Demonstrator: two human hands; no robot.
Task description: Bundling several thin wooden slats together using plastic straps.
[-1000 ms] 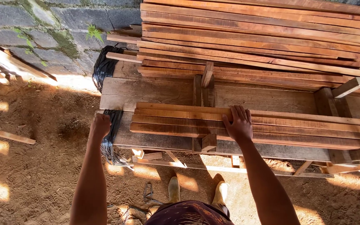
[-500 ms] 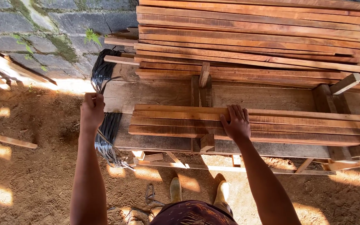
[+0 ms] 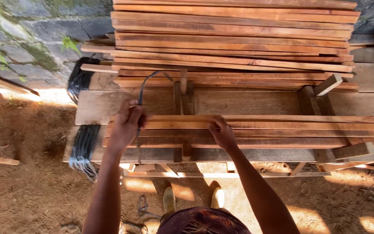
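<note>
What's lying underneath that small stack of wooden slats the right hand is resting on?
The small stack of slats lies on a broad plank workbench. An upright wooden block pokes out behind it. The right hand presses on top. The bench surface directly beneath is covered.

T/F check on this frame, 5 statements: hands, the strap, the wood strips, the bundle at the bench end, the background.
1. The left hand grips a dark strap that arcs up over the bench. True.
2. The right hand is raised clear of the wood. False: its fingers rest on the near bundle of wood strips.
3. A bundle of dark straps hangs off the left end of the bench. True.
4. The back stack of strips stands upright on end. False: the strips lie flat, piled lengthwise.
5. A stone block wall stands behind the bench. True.
</note>
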